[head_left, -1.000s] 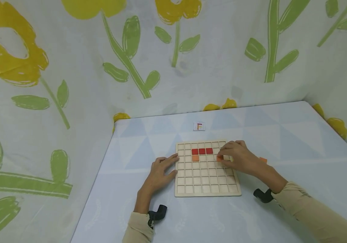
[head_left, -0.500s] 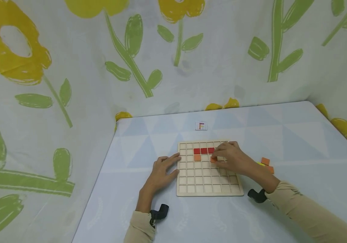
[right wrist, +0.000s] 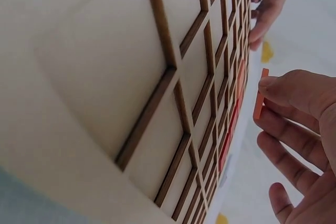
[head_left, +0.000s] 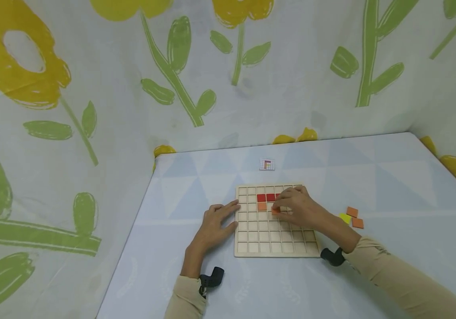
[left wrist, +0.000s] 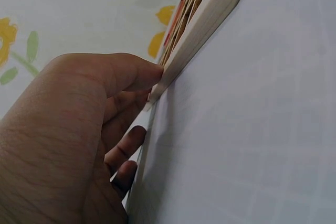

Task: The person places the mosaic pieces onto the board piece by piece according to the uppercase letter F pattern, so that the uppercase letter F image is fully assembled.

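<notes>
A wooden grid board (head_left: pixel 269 241) lies on the table with a row of red tiles (head_left: pixel 261 197) in its upper part. Below the leftmost red one sits an orange tile (head_left: pixel 262 206). My right hand (head_left: pixel 301 208) pinches another orange square tile (right wrist: pixel 261 94) between thumb and fingertips; the right wrist view shows it on edge, held above the grid. That hand partly covers the right end of the red row. My left hand (head_left: pixel 213 228) rests at the board's left edge with fingers extended, and in the left wrist view its thumb (left wrist: pixel 139 72) touches the rim.
Right of the board lie a yellow tile (head_left: pixel 345 218) and two loose orange tiles (head_left: pixel 352 212), near my right forearm. A small printed card (head_left: pixel 267 164) with a coloured grid pattern lies behind the board. Flower-patterned cloth (head_left: pixel 283 88) walls off the table's back and sides.
My right hand has carried the orange tile leftward over the board, to just right of the placed orange tile. The loose tiles have come into fuller view. My left hand stays at the board's edge.
</notes>
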{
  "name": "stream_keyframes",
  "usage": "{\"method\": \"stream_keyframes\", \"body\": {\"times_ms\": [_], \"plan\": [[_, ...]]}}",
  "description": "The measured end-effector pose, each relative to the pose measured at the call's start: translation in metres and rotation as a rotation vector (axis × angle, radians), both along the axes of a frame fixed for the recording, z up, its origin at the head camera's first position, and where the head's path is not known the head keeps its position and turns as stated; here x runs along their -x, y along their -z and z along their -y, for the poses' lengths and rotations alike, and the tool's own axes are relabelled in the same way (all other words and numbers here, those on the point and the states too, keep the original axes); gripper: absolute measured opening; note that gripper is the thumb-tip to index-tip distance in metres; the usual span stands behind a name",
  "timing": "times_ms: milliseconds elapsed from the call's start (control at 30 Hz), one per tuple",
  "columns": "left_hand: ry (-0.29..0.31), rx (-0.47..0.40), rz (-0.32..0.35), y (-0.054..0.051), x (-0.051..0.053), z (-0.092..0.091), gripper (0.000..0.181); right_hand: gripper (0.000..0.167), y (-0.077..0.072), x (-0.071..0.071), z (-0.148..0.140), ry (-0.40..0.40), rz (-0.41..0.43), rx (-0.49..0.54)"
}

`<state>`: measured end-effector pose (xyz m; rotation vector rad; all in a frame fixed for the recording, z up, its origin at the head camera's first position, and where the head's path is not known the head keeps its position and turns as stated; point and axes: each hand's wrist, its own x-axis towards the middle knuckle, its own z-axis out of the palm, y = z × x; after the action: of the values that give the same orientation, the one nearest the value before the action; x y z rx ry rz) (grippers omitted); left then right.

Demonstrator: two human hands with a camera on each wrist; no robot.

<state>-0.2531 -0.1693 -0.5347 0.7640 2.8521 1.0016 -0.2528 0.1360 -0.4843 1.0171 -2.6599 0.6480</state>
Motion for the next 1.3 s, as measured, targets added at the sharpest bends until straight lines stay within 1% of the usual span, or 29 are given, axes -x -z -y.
{"method": "stream_keyframes", "body": {"times_ms": [100,200,267,433,500,567,667,767,900,1133,1300], "plan": [[-0.003,0.01,0.012,0.0,0.0,0.0,0.051,0.013,0.002,0.002,0.003,-0.021,-0.027,0.004],[-0.003,0.006,0.009,-0.001,-0.001,0.0,0.051,0.015,0.004,0.003,0.007,-0.034,-0.044,0.005],[-0.003,0.003,0.003,-0.001,-0.001,-0.001,0.051,0.015,0.005,0.003,0.009,-0.039,-0.036,0.002],[0.004,-0.006,-0.005,-0.001,-0.001,-0.001,0.05,0.014,0.002,0.002,0.016,-0.018,0.041,-0.033],[0.007,-0.007,-0.008,0.0,-0.001,-0.001,0.05,0.014,0.002,0.002,0.019,-0.007,0.056,-0.049],[0.006,0.0,-0.014,0.001,0.0,-0.001,0.05,0.014,0.002,0.003,0.021,-0.006,0.056,-0.056],[0.007,-0.006,-0.023,0.001,0.0,-0.001,0.05,0.012,0.004,0.004,0.024,-0.012,0.035,-0.063],[0.006,-0.003,-0.028,0.001,0.0,-0.001,0.05,0.011,0.005,0.005,0.026,-0.028,0.014,-0.065],[0.005,0.008,-0.03,0.0,0.0,-0.001,0.05,0.011,0.005,0.007,0.03,-0.03,0.002,-0.085],[0.003,0.001,-0.011,0.0,-0.001,-0.001,0.051,0.013,0.006,0.009,0.034,-0.03,0.025,-0.126],[0.001,0.003,-0.014,0.001,-0.001,0.0,0.052,0.011,0.006,0.008,0.035,-0.023,0.043,-0.138]]}}
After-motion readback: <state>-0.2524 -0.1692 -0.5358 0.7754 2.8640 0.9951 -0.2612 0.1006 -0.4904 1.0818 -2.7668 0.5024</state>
